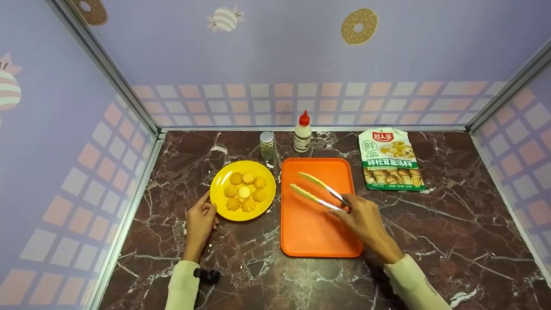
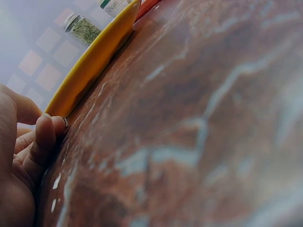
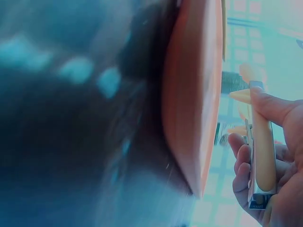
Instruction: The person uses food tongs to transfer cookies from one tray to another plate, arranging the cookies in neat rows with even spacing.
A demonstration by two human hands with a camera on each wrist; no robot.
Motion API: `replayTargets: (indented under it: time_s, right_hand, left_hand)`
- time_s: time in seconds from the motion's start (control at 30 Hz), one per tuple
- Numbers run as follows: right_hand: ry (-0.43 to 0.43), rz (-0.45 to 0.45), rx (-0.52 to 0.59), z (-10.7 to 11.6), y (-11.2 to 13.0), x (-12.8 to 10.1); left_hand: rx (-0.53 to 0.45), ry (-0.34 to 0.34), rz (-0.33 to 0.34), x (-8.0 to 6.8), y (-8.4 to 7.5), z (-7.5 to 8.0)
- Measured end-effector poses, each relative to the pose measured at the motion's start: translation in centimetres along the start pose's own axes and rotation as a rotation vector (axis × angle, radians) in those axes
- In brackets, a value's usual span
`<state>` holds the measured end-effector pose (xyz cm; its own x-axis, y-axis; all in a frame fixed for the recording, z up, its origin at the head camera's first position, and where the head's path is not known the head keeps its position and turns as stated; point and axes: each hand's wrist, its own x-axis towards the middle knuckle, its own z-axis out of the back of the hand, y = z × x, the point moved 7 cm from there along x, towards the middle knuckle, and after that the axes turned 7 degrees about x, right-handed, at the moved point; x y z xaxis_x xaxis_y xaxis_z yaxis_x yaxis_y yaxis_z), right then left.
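Note:
At the left edge of a round yellow plate (image 1: 219,203), my left hand (image 1: 201,219) pinches the rim between thumb and fingers, seen closely in the left wrist view. Several golden cookies (image 1: 248,203) lie on the plate in a ring, with a pale one in the middle. My right hand (image 1: 363,216) grips a pair of tongs (image 1: 319,201) with silver handles and yellowish tips. Those tips are spread over the orange tray (image 1: 316,241), with nothing between them. In the right wrist view, fingers and thumb wrap round the tongs' handle (image 3: 263,151).
Behind the plate stands a small jar of green flakes (image 1: 267,148). Beside it is a white squeeze bottle (image 1: 302,135) with a red cap. A green and white food pouch (image 1: 391,161) lies right of the tray. Patterned walls (image 1: 284,51) border the dark marbled table (image 1: 254,275).

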<state>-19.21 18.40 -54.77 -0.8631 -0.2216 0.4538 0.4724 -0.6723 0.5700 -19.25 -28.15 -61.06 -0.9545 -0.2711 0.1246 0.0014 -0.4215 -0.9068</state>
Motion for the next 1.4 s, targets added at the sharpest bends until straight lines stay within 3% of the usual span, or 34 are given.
replayTargets:
  time_s: [0.43, 0.97, 1.4]
  right_hand:
    - [-0.029, -0.064, -0.042, 1.7, -1.8, -0.8]
    - [-0.131, -0.083, -0.058, 3.9, -4.1, -2.7]
    - [-0.197, -0.186, -0.055, 6.9, -6.1, -4.3]
  left_hand:
    - [0.049, -0.018, 0.033, 0.0, 0.1, 0.0]
    - [-0.001, -0.006, 0.009, 0.0, 0.1, 0.1]
    - [-0.011, -0.002, 0.014, -0.1, 0.0, 0.1]
